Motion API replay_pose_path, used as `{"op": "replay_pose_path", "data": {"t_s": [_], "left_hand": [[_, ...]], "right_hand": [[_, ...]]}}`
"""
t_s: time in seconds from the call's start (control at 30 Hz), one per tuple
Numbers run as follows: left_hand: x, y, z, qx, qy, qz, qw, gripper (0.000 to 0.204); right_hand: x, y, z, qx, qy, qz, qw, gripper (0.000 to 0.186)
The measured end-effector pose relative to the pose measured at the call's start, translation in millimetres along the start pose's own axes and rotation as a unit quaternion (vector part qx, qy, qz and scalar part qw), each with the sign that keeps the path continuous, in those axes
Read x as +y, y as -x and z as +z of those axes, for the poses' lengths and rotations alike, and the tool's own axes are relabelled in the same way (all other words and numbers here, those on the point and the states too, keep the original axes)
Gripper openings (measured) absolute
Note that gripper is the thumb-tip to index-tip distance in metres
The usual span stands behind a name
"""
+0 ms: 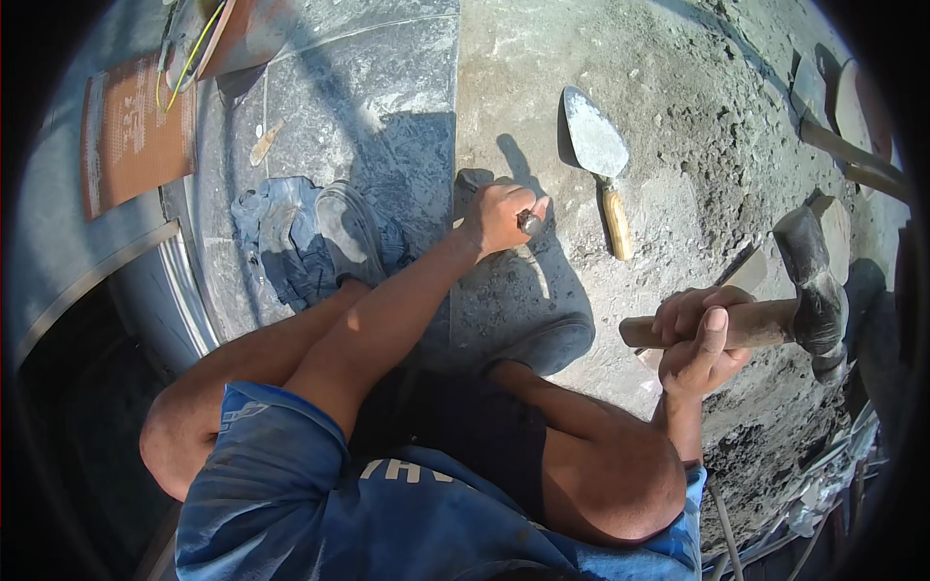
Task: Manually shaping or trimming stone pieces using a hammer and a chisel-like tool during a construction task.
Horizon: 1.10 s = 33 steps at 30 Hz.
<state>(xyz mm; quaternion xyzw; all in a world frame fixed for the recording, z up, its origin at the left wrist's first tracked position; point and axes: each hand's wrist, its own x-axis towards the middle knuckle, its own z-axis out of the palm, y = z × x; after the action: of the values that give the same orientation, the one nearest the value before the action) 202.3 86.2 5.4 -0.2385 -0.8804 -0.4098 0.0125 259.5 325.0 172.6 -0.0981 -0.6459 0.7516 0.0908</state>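
Note:
My left hand is closed around a steel chisel, held upright so that mostly its round top end shows. Its lower tip is hidden beneath my fist, near the seam between the grey tiles and the rough concrete. On the right, my right hand grips the wooden handle of a hammer. The heavy dark head points away to the right, well apart from the chisel. A pointed trowel with a wooden handle lies on the concrete beyond both hands.
Grey tiles cover the left, with a crumpled blue-grey cloth beside my shoe. A brown printed sheet lies further left, near a reddish container. Loose rubble and long-handled tools are at right.

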Motion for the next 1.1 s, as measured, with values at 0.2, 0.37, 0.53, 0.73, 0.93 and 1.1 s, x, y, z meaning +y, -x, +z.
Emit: {"op": "replay_pose_path", "data": {"t_s": [0.2,0.37,0.53,0.73,0.93,1.1], "left_hand": [[-1.4,-7.1,3.4,0.018,0.021,-0.014,1.0,0.026],[-2.3,0.9,-1.9,0.049,-0.005,-0.068,0.997,0.028],[11.1,-0.8,3.3,0.087,-0.039,-0.054,0.994,0.033],[10.0,-0.8,16.5,0.074,-0.024,-0.039,0.996,0.031],[13.3,8.8,14.1,0.069,-0.027,-0.074,0.994,0.03],[20.0,8.3,10.7,0.067,-0.035,-0.042,0.996,0.032]], "right_hand": [[78.7,24.6,16.0,-0.242,0.309,0.1,0.914,0.021],[48.9,11.5,16.8,-0.184,0.264,0.137,0.937,0.022],[2.9,-8.9,3.2,-0.074,0.062,0.003,0.995,0.024],[47.8,33.6,9.7,-0.11,0.034,0.04,0.993,0.018],[61.3,25.1,5.3,-0.154,0.226,0.207,0.94,0.02],[-0.5,-7.0,0.4,-0.011,-0.038,0.02,0.999,0.022]]}}
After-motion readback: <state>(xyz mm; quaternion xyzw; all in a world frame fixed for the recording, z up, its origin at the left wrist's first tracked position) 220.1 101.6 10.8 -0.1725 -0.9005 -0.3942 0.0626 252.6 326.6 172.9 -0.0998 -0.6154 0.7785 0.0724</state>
